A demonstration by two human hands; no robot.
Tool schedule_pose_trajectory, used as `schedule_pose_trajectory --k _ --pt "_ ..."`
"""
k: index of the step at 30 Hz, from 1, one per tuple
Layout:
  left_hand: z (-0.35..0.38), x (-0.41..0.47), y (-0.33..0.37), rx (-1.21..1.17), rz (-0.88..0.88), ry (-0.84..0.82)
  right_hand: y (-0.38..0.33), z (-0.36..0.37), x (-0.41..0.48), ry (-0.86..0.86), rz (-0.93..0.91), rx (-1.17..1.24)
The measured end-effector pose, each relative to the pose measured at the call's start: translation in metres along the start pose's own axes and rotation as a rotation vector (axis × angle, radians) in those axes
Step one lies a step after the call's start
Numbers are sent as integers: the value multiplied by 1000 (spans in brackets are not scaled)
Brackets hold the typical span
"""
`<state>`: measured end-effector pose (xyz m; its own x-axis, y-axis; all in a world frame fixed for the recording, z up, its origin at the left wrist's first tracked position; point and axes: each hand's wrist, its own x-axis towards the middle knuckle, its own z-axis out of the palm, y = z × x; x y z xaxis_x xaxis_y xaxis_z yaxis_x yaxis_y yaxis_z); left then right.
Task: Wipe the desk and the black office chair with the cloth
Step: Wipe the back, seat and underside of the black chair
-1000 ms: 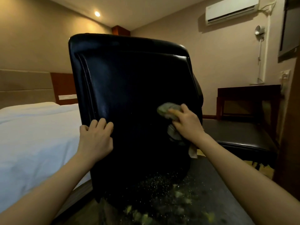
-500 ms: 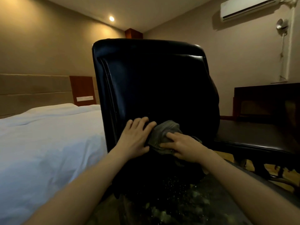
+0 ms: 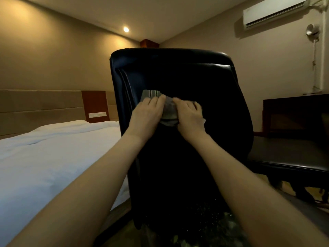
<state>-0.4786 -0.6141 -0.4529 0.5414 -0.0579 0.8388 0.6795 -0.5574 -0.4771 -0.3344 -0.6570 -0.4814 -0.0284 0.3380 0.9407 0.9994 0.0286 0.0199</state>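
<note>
Your two hands meet on the back of the black leather office chair [image 3: 178, 77], which stands upright right in front of you and fills the middle of the view. Between them is a crumpled grey cloth [image 3: 169, 113], pressed against the upper half of the backrest, nearer its left seam than its right edge.

Your left hand [image 3: 147, 114] lies on the left part of the grey cloth. Its fingers [image 3: 156, 101] are fairly straight and point upward, pushing the fabric flat onto the leather rather than gripping it. A striped fold of cloth shows just above those fingertips.

Your right hand [image 3: 189, 118] sits just beside the left, with the bunched middle of the cloth showing in the gap between them. Its fingers are curled over the right part of the cloth and hold it bunched against the chair. A pale corner of fabric sticks out past the outer edge of that hand.

To the left of the chair is a bed with a white cover [image 3: 53, 148], its edge close to the chair's side. To the right, well apart from your hands, a dark wooden bench [image 3: 293, 107] stands against the wall. A white air conditioner [image 3: 274, 11] is mounted high on that wall, and a round ceiling light [image 3: 126, 29] glows above the bed.
</note>
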Motion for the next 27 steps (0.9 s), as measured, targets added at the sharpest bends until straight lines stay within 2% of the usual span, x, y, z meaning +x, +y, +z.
schedule_pose_trajectory --k 2,7,9,11,14,15,16,17,20,23,25,27 --pt "5 -13 1 -43 -5 -29 -1 17 -17 -43 44 88" --pt "4 -47 26 -70 66 -56 13 25 -56 2 -93 17" --pt "6 -64 44 -82 84 -132 18 24 -79 -75 -99 0" --pt "2 -78 63 -114 89 -303 29 24 -107 -186 -166 -26" --pt "-13 -94 89 -201 86 -837 33 10 -140 -455 -341 -97" --pt "-16 -96 93 -218 72 -948 32 3 -146 -511 -365 -133" --pt "-21 -97 93 -236 85 -934 32 -4 -145 -510 -376 -157" --pt "-25 -94 90 -243 130 -823 31 -9 -140 -447 -396 -173" --pt "-34 -65 62 -177 211 -359 29 -30 -93 -116 -387 -156" --pt "-53 -29 21 -85 192 -110 8 -47 -39 124 -267 -171" --pt "-68 -11 -2 -14 142 -72 -12 -51 -11 175 -159 -218" --pt "-75 -5 -16 16 10 -205 -33 -49 7 -19 -36 -225"
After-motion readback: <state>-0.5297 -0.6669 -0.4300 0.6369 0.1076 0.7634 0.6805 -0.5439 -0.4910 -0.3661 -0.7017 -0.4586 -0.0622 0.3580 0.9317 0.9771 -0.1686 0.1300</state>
